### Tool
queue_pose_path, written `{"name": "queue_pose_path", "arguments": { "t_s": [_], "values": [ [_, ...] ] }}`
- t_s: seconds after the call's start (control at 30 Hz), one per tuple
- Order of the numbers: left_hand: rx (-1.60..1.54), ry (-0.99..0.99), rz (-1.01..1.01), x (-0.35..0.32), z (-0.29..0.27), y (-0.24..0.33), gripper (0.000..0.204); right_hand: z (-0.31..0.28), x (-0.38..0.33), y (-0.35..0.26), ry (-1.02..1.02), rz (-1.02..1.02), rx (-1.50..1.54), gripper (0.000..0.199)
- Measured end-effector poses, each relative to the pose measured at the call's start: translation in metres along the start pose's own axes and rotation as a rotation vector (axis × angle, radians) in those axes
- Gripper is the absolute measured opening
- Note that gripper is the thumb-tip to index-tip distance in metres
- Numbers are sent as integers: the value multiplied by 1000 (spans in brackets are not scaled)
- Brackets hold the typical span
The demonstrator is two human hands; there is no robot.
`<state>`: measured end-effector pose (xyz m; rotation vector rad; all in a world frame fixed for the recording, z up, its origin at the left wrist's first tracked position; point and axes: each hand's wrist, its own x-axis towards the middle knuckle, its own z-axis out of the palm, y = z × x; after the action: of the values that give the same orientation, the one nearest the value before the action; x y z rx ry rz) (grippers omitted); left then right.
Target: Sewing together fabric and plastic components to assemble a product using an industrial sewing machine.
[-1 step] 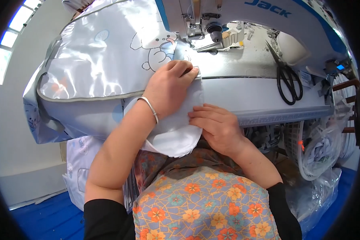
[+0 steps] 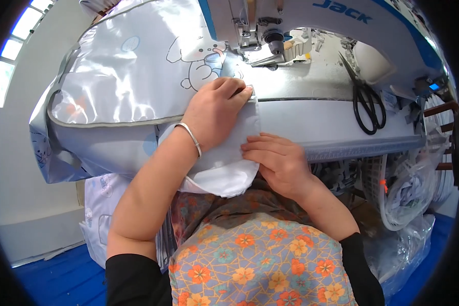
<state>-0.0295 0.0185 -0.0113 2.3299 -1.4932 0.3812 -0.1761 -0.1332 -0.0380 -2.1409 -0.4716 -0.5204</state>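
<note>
A glossy pale fabric piece (image 2: 107, 92) with grey binding and a printed cartoon puppy lies under and left of the sewing machine (image 2: 311, 15). My left hand (image 2: 217, 109), with a bangle at its wrist, is closed on the edge of the fabric just in front of the needle area. Its fingertips press together there and the thumb is partly hidden. Lower and to the right, my right hand (image 2: 283, 163) grips the same fabric's right edge, the thumb out of sight beneath. Between my hands and my lap the white lower end (image 2: 222, 181) curls over the table's front edge.
Black scissors (image 2: 368, 104) lie on the machine bed, right of the needle. A ruler strip (image 2: 362, 148) runs along the table's front edge. Below right hangs a white basket (image 2: 377, 188) with scraps and clear plastic. More printed fabric (image 2: 98, 204) hangs at lower left.
</note>
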Motion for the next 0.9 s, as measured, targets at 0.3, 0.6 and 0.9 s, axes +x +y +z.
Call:
{"name": "queue_pose_path", "arguments": {
  "t_s": [0.3,0.6,0.9],
  "values": [
    [-9,4,-18,-6,7,0,37,-15,8,-4,-142,55,35,27],
    [-51,155,7,-6,14,7,34,-17,16,-7,-122,57,36,25],
    [38,168,15,-13,12,9,32,-27,75,43,-56,-27,-551,21]
  ]
}}
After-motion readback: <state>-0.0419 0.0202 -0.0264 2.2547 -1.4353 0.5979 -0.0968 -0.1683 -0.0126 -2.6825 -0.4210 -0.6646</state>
